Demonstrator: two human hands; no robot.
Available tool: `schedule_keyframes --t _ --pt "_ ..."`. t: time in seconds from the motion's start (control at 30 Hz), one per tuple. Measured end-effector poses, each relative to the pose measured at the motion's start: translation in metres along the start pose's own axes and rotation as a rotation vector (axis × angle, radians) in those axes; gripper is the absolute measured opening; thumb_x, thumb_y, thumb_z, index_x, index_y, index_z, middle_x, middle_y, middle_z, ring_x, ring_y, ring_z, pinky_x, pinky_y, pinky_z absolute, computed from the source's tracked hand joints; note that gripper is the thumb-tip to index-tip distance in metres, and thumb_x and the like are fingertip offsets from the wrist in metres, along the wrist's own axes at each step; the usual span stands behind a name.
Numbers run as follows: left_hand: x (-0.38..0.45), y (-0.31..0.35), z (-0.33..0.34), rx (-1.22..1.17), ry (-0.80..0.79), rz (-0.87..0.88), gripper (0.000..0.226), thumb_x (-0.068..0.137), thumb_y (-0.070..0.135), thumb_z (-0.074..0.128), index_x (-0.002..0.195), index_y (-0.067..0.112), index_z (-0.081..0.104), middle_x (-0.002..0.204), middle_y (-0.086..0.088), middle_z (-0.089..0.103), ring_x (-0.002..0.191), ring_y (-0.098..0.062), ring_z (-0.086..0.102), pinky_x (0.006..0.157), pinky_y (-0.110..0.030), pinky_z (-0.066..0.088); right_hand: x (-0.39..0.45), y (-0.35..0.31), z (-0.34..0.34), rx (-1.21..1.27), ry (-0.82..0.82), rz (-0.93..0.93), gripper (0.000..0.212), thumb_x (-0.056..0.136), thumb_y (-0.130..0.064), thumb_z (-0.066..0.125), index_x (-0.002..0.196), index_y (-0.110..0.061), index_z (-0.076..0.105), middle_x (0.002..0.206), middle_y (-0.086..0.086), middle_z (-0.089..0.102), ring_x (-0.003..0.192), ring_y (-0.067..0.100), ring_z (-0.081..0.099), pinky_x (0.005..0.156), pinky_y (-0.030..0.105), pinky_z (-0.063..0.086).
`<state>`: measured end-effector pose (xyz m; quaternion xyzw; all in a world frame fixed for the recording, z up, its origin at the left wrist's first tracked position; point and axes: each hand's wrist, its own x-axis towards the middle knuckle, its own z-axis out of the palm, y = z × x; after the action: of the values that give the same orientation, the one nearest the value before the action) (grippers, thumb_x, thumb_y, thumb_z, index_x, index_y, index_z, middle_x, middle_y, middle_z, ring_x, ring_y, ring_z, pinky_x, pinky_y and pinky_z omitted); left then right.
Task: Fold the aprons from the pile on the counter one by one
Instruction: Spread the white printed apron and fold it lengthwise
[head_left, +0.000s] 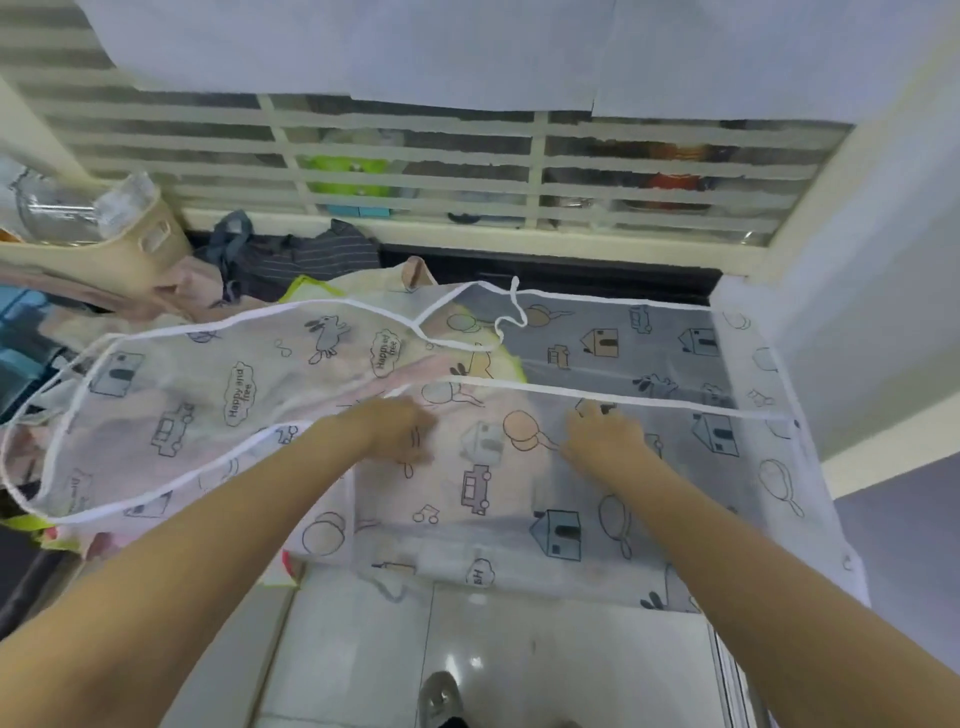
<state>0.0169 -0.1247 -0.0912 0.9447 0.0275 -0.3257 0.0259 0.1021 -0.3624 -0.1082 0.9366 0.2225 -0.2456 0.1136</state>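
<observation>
Head view: both hands' fingers lie flat, spread on the translucent cartoon-printed apron, left hand, right hand.

Slatted window behind dark counter, glossy pale floor tiles — white wall

The single head-worn view looks steeply down from close above the counter, which runs toward the slatted window at twelve o'clock.
</observation>
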Motion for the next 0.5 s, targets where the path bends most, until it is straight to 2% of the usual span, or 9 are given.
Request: schedule_keyframes --t 0.1,0.2,0.3,0.4,0.5 --pt "0.001 -0.003 -0.02 -0.075 0.244 0.02 0.045 0.093 0.024 0.053 0.137 0.021 0.043 0.131 -0.005 0.039 0.102 -0.028 0.056 0.085 -0.037 0.045 0.012 -0.023 -0.014 0.055 -0.017 -0.045 0.05 0.099 -0.025 0.039 0.145 -0.014 0.026 0.155 0.013 0.013 0.135 0.037 0.026 0.104 0.048 0.033" --pt "0.011 -0.016 -0.042 -0.057 0.424 -0.015 0.045 0.092 0.011 0.049 0.136 0.015 0.041 0.133 -0.006 0.036 0.098 -0.03 0.055 0.07 -0.034 0.042 0.025 -0.034 -0.036 0.097 0.029 -0.079 0.049 0.099 -0.019 0.036 0.146 -0.013 0.025 0.155 0.01 0.012 0.136 0.036 0.024 0.104 0.048 0.032" --pt "0.026 -0.029 -0.058 -0.029 0.434 -0.08 0.056 0.09 0.004 0.05 0.141 0.012 0.028 0.143 -0.013 0.025 0.1 -0.034 0.055 0.071 -0.036 0.044 0.041 -0.029 -0.048 0.141 0.032 -0.083 0.051 0.097 -0.017 0.041 0.145 -0.011 0.026 0.155 0.009 0.013 0.134 0.037 0.026 0.104 0.047 0.035" --pt "0.05 -0.041 -0.067 0.007 0.41 -0.128 0.076 0.083 -0.005 0.054 0.145 0.016 0.016 0.15 -0.014 0.014 0.098 -0.036 0.058 0.071 -0.036 0.046 0.059 -0.017 -0.047 0.113 -0.042 -0.122 0.059 0.096 -0.027 0.049 0.147 -0.015 0.022 0.157 0.007 0.008 0.135 0.039 0.024 0.107 0.049 0.033" --pt "0.074 -0.05 -0.072 0.002 0.334 -0.219 0.08 0.091 0.005 0.051 0.151 0.019 -0.001 0.155 -0.015 0.003 0.108 -0.036 0.056 0.08 -0.037 0.046 0.083 -0.009 -0.042 0.078 -0.057 -0.124 0.057 0.098 -0.033 0.044 0.148 -0.019 0.021 0.156 0.004 0.01 0.136 0.037 0.024 0.106 0.05 0.03"
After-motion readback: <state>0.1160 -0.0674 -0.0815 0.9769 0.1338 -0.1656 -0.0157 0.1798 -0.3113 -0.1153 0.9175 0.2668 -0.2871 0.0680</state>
